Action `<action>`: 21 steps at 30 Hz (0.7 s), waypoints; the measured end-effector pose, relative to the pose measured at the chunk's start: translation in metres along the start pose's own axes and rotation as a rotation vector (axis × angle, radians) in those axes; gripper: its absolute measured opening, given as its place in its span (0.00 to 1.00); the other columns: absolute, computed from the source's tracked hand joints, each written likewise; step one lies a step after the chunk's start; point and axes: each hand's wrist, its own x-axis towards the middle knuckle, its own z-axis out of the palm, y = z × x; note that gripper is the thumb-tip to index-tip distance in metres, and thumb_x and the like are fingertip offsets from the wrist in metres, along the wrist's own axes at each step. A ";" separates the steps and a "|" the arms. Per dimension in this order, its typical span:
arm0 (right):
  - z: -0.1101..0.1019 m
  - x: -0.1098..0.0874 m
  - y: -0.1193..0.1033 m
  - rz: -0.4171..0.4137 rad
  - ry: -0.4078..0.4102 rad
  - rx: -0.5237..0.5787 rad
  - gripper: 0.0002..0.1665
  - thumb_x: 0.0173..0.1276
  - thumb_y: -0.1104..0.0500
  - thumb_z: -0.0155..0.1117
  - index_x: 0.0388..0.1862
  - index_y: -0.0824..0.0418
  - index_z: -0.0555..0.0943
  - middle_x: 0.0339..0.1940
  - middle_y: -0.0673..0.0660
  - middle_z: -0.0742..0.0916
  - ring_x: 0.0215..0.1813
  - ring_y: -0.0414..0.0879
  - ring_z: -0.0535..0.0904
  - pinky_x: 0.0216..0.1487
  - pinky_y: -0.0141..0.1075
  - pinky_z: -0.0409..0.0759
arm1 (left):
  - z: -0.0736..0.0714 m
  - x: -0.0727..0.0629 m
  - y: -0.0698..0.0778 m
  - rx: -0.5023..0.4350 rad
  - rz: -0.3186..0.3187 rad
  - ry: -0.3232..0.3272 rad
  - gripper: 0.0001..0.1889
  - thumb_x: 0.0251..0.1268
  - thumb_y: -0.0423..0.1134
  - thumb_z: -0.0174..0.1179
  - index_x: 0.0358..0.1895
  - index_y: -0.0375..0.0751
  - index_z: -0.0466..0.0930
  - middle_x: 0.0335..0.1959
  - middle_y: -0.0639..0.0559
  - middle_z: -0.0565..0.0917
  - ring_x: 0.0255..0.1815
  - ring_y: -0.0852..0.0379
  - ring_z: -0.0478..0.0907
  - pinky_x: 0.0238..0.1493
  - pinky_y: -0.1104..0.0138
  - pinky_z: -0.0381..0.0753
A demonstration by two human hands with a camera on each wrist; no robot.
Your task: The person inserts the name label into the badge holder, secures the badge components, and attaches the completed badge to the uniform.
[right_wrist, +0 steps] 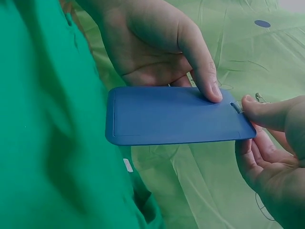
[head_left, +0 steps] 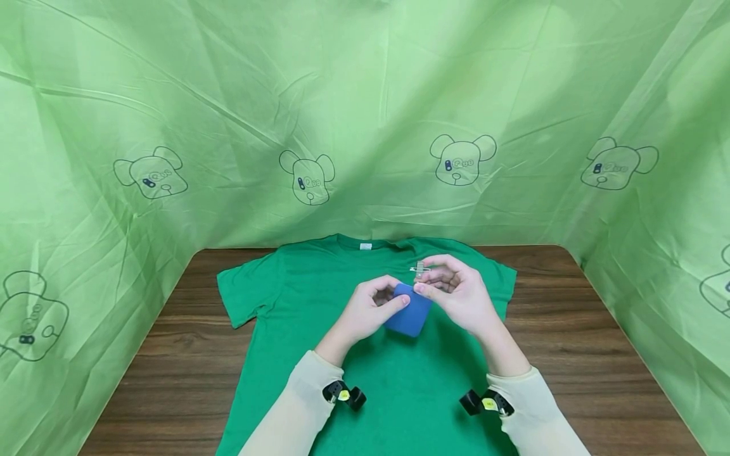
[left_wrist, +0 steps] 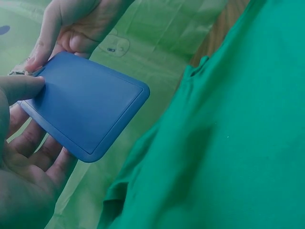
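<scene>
A blue badge holder [head_left: 412,318] is held over the green T-shirt [head_left: 319,285]. My left hand [head_left: 365,309] grips one side of it, thumb flat on the face and the other fingers behind. At its top end is a slot [right_wrist: 236,108], beside which my right thumb presses. My right hand [head_left: 464,294] pinches a metal badge clip with a pin [head_left: 420,268] at that end; the clip sticks out past the fingertips, and its strap is mostly hidden by them. In the left wrist view the holder's plain face [left_wrist: 90,105] shows a thin inset border.
The T-shirt lies spread out, its collar with a white label [head_left: 365,246] at the far side. Beneath it is a dark wooden table [head_left: 570,329]. Green cloth walls [head_left: 365,114] with bear-head drawings enclose the back and both sides.
</scene>
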 end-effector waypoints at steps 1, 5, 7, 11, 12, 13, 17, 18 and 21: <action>0.000 0.000 0.000 -0.001 0.000 -0.003 0.25 0.68 0.74 0.78 0.63 0.69 0.83 0.44 0.66 0.92 0.45 0.43 0.90 0.48 0.33 0.90 | 0.000 0.000 0.000 0.000 0.000 -0.001 0.08 0.81 0.38 0.66 0.53 0.38 0.87 0.46 0.45 0.89 0.41 0.55 0.85 0.46 0.63 0.88; 0.000 0.001 0.001 -0.011 -0.002 -0.010 0.25 0.68 0.74 0.77 0.63 0.71 0.82 0.44 0.66 0.92 0.45 0.42 0.90 0.49 0.32 0.89 | 0.001 0.000 0.001 -0.002 -0.004 -0.001 0.08 0.81 0.39 0.66 0.53 0.38 0.87 0.46 0.45 0.89 0.41 0.55 0.85 0.47 0.63 0.88; 0.000 0.001 0.002 -0.012 -0.003 -0.011 0.25 0.68 0.74 0.77 0.63 0.72 0.82 0.44 0.66 0.92 0.45 0.42 0.90 0.49 0.32 0.89 | 0.001 0.000 0.001 -0.002 -0.004 -0.002 0.08 0.81 0.39 0.66 0.53 0.38 0.87 0.46 0.45 0.89 0.41 0.55 0.85 0.47 0.63 0.88; 0.000 0.000 0.000 -0.005 -0.004 -0.007 0.24 0.68 0.74 0.78 0.62 0.70 0.83 0.44 0.66 0.92 0.44 0.43 0.91 0.49 0.33 0.90 | 0.001 0.001 0.000 0.006 -0.006 -0.004 0.08 0.81 0.38 0.66 0.53 0.38 0.87 0.46 0.45 0.89 0.41 0.55 0.85 0.47 0.63 0.88; 0.000 0.000 0.000 -0.002 -0.004 -0.005 0.24 0.68 0.74 0.78 0.61 0.69 0.83 0.43 0.66 0.92 0.44 0.43 0.91 0.49 0.33 0.90 | 0.001 0.001 -0.001 0.008 -0.007 -0.005 0.08 0.81 0.38 0.67 0.53 0.38 0.87 0.46 0.45 0.89 0.41 0.55 0.85 0.47 0.63 0.88; 0.000 0.000 0.000 0.000 -0.003 -0.003 0.24 0.68 0.74 0.78 0.61 0.68 0.84 0.43 0.66 0.92 0.44 0.43 0.91 0.49 0.33 0.90 | 0.001 0.001 -0.001 0.010 -0.007 -0.006 0.08 0.81 0.38 0.67 0.53 0.38 0.87 0.46 0.45 0.89 0.41 0.55 0.85 0.47 0.63 0.88; 0.000 0.001 0.001 0.009 -0.003 -0.006 0.24 0.68 0.74 0.78 0.61 0.69 0.83 0.43 0.66 0.92 0.44 0.43 0.91 0.49 0.33 0.90 | 0.001 0.001 -0.001 0.009 -0.011 -0.006 0.08 0.80 0.38 0.67 0.53 0.38 0.87 0.46 0.45 0.89 0.41 0.56 0.85 0.47 0.63 0.88; 0.000 0.001 0.001 0.013 -0.004 -0.005 0.24 0.68 0.73 0.78 0.62 0.70 0.83 0.43 0.65 0.92 0.44 0.43 0.91 0.49 0.33 0.90 | 0.001 0.001 -0.001 0.007 -0.012 -0.006 0.08 0.80 0.38 0.67 0.53 0.38 0.87 0.46 0.45 0.89 0.41 0.56 0.85 0.47 0.64 0.88; 0.000 0.001 0.002 0.023 -0.013 0.002 0.25 0.69 0.73 0.77 0.63 0.71 0.82 0.44 0.65 0.92 0.45 0.43 0.90 0.49 0.33 0.89 | 0.000 0.001 -0.001 -0.002 -0.012 -0.004 0.08 0.81 0.38 0.66 0.53 0.38 0.87 0.46 0.45 0.89 0.41 0.56 0.85 0.47 0.63 0.88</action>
